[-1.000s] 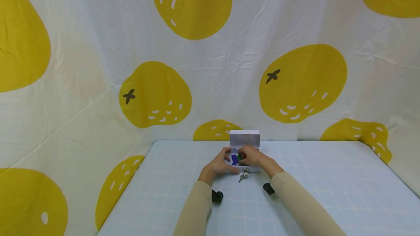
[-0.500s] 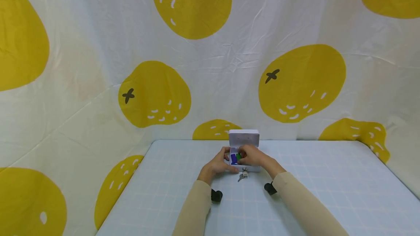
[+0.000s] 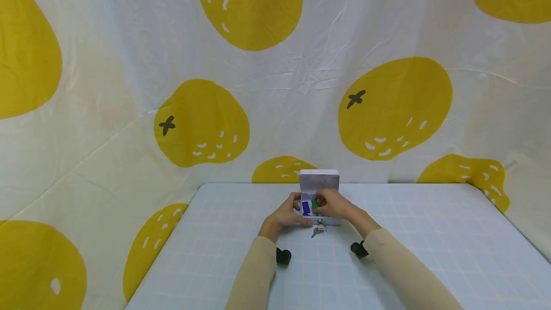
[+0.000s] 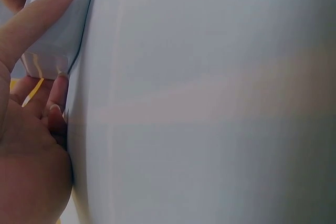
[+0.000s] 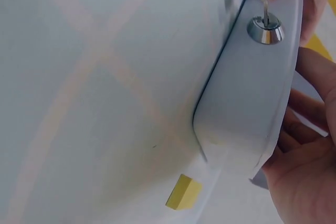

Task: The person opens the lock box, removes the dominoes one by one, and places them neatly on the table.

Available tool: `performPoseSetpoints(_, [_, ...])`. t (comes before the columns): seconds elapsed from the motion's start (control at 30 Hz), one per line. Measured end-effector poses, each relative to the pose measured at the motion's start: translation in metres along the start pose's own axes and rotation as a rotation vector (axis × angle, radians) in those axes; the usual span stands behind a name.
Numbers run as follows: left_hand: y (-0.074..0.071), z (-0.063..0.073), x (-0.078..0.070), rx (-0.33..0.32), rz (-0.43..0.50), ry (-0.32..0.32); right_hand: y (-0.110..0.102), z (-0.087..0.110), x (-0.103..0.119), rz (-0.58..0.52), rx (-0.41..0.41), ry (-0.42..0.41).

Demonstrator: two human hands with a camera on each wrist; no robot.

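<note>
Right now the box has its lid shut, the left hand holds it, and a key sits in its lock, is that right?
Not quite: the lid is open, standing up at the back of the box, in the head view. The left hand does hold it, and a key sits in its lock.

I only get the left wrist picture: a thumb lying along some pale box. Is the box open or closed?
Observer: Open. In the head view its lid stands raised at the back of the box.

Visitor: Ooh, is there anything inside?

Observer: Yes, the head view shows a blue-purple piece in there.

Visitor: And does it lock somehow?

Observer: The right wrist view shows a key in the front lock.
</note>
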State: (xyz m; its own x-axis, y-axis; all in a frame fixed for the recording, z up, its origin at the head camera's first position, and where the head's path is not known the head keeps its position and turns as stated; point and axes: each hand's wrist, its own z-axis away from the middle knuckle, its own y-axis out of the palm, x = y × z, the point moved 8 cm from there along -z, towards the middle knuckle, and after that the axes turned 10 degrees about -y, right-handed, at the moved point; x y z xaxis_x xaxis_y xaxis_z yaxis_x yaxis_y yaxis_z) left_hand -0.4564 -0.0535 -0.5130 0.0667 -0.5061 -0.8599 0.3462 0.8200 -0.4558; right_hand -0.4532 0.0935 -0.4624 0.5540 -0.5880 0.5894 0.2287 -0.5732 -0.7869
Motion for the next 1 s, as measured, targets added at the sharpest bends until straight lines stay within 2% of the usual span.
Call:
performPoseSetpoints(0.43, [0.0, 0.0, 0.002, -0.006, -0.005, -0.01, -0.014, 0.017, 0.001, -0.048, -0.069, -0.011])
performPoseSetpoints(1.0, [0.0, 0.0, 0.003, -0.014, -0.026, -0.032, -0.033, 0.039, 0.0, -0.034, -0.085, 0.009])
